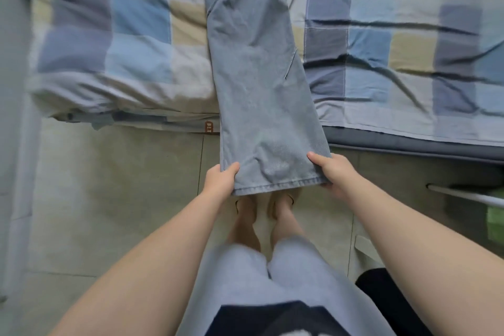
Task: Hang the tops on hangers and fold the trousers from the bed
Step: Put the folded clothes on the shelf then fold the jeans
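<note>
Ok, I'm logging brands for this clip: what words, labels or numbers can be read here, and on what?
"BET": pale letters on a small brown tag at the edge of the bed, beside the trousers; the last letter is unsure and more may be hidden.
No other text shows.

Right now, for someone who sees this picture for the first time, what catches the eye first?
The long grey-blue trousers run down the middle, from the checked blue and beige bedcover at the top out over the tiled floor. The left hand and the right hand each grip a corner of the hem, near the centre.
</note>
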Demonstrator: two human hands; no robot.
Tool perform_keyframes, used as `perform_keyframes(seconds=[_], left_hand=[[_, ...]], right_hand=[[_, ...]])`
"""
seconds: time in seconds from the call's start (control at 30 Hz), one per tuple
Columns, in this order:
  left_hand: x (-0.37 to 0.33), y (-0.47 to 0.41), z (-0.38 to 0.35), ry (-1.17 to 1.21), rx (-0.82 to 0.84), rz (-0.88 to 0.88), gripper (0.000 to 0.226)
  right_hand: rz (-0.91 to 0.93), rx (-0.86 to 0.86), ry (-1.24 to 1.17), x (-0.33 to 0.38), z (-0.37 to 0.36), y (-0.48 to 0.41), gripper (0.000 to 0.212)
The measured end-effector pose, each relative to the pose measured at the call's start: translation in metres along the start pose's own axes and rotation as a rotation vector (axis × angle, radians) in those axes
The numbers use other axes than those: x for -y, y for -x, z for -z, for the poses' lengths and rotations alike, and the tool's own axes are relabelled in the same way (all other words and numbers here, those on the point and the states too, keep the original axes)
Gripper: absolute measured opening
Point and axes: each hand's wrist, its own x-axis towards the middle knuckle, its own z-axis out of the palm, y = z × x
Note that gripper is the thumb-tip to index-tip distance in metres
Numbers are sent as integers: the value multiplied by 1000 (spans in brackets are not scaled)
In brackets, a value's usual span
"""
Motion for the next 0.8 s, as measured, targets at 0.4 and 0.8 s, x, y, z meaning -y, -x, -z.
perform_keyframes(seconds=[0.4,0.8], left_hand=[[-39,129,55,255,-7,-41,27],[88,230,49,230,-106,48,26]], right_hand=[[-22,31,-349,29,-6,134,8],[9,109,-334,-97,33,220,15]])
